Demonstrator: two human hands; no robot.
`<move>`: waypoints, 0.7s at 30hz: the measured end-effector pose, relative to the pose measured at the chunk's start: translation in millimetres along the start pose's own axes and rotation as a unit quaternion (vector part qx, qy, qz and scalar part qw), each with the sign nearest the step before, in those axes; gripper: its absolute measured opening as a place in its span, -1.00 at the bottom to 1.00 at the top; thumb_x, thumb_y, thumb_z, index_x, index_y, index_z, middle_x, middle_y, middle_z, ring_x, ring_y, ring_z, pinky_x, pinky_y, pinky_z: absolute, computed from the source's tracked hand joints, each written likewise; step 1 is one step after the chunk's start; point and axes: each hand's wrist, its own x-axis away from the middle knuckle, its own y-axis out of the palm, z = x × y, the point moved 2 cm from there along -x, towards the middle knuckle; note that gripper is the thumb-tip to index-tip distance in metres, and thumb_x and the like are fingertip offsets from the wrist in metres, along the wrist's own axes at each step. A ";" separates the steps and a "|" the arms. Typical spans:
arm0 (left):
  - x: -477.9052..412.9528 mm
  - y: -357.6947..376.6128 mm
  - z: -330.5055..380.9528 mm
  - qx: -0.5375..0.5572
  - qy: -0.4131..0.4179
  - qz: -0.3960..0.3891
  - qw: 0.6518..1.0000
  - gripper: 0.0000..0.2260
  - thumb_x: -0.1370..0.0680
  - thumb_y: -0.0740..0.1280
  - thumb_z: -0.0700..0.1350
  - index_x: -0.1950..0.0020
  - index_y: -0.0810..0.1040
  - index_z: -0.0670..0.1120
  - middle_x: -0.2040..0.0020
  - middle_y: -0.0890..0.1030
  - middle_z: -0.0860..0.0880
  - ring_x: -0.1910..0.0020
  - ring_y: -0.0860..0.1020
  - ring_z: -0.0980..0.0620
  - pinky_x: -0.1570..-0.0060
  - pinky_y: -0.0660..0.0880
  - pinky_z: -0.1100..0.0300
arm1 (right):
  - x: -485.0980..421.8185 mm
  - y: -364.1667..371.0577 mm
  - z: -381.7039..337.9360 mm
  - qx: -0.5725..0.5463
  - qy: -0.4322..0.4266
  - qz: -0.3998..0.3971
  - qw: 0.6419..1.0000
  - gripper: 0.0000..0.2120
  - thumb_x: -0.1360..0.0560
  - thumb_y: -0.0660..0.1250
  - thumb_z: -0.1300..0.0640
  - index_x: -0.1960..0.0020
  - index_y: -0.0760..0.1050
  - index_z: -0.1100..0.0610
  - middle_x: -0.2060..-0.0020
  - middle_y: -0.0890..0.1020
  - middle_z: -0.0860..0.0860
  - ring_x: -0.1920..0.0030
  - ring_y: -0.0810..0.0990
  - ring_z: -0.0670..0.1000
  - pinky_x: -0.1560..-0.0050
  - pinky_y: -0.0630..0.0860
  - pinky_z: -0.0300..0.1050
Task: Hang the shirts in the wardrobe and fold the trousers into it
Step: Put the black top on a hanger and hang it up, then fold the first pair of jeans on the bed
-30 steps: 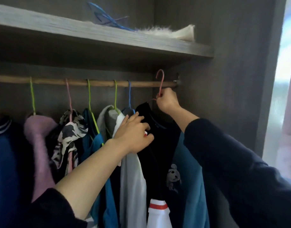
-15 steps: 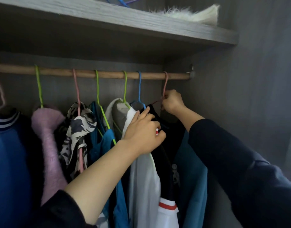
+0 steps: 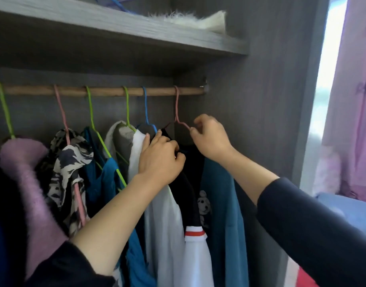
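Head view: left hand (image 3: 160, 157) grips black shirt (image 3: 193, 164), right hand (image 3: 211, 139) its hanger (image 3: 176, 108).

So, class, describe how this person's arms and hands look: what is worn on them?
The left hand and right hand are bare: no gloves, no watch at either wrist. The left sleeve and right sleeve are dark navy, long, plain, pushed up so the forearms are uncovered.

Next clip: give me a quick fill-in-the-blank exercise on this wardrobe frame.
1. The hanger pinched by the right hand is coloured ___.
2. The neighbouring hanger just left of it on the rod is ___.
3. The shirt fabric gripped by the left hand is ___.
Missing words: pink; blue; black.
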 end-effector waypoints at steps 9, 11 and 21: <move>61.7 -11.4 77.5 0.159 0.037 0.100 0.981 -0.65 -0.55 0.25 -0.11 -0.34 0.44 -0.13 -0.36 0.44 -0.12 -0.48 0.21 -0.11 -0.41 0.22 -0.03 | 133.3 -105.5 16.1 0.021 -0.058 -0.013 0.998 -0.74 -0.55 0.27 0.13 -0.22 0.48 0.16 -0.02 0.51 -0.01 0.04 0.46 -0.09 0.01 0.38 -0.24; 85.8 -15.3 112.2 0.204 0.047 0.110 0.972 -0.66 -0.55 0.24 -0.13 -0.33 0.45 -0.13 -0.34 0.45 -0.09 -0.45 0.25 -0.07 -0.35 0.28 0.03 | 170.0 -135.6 31.6 0.034 -0.051 -0.021 0.998 -0.76 -0.55 0.27 0.14 -0.20 0.48 0.16 0.03 0.47 -0.06 0.04 0.47 -0.07 0.03 0.38 -0.26; 222.7 32.6 357.9 0.286 0.093 -0.061 0.952 -0.64 -0.55 0.22 -0.11 -0.35 0.42 -0.11 -0.36 0.40 -0.07 -0.36 0.29 -0.04 -0.24 0.38 0.05 | 364.1 -303.9 172.4 0.210 0.113 -0.102 0.966 -0.66 -0.53 0.28 0.11 -0.28 0.43 0.16 -0.15 0.49 0.09 -0.20 0.45 0.11 -0.12 0.43 0.01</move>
